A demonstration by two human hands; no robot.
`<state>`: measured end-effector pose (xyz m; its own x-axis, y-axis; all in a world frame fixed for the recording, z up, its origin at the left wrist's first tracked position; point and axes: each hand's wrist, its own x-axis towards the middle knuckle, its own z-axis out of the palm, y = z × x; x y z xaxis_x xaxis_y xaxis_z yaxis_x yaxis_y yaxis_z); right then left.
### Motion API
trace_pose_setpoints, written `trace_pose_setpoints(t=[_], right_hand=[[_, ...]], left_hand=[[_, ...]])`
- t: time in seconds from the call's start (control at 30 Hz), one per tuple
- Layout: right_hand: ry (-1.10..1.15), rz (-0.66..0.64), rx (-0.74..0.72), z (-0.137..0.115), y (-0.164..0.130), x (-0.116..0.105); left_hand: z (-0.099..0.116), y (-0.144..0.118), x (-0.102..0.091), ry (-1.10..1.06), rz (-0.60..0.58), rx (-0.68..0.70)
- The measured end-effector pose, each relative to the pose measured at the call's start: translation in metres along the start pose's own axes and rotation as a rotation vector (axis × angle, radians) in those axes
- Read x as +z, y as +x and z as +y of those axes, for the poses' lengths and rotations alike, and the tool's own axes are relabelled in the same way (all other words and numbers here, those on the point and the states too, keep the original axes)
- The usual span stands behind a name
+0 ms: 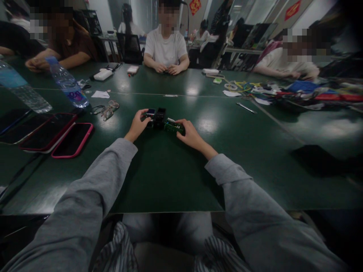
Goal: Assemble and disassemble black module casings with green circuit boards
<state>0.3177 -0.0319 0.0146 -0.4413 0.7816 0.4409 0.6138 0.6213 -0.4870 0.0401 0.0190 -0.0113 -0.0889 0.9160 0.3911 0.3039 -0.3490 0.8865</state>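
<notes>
Green circuit board [172, 127] pinched in right grip [189, 135]; left grip [138, 124] pinches black module [155, 117]

On the dark green table [170, 181], two pink-cased phones [56, 136] lie at the left beside a pair of glasses [106, 109] and two plastic water bottles [68, 87]. A tangle of cables [241, 86] and a metal tool [246, 108] lie at the right. Three people sit around the far side.
</notes>
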Motion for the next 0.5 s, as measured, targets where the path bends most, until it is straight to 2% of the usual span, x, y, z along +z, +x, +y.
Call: trace_pose_setpoints(t=[0.17,0.3,0.5], right_hand=[[-0.081,0.087,0.046,0.011,0.002,0.003],[-0.078,0.051,0.040,0.015,0.001,0.002],[0.019,0.024,0.012,0.011,0.000,-0.001]], left_hand=[[0.017,-0.006,-0.003,0.033,-0.105,-0.072],[0.026,-0.010,-0.005,-0.018,-0.188,-0.054],[0.023,-0.009,-0.002,-0.071,-0.174,-0.044]])
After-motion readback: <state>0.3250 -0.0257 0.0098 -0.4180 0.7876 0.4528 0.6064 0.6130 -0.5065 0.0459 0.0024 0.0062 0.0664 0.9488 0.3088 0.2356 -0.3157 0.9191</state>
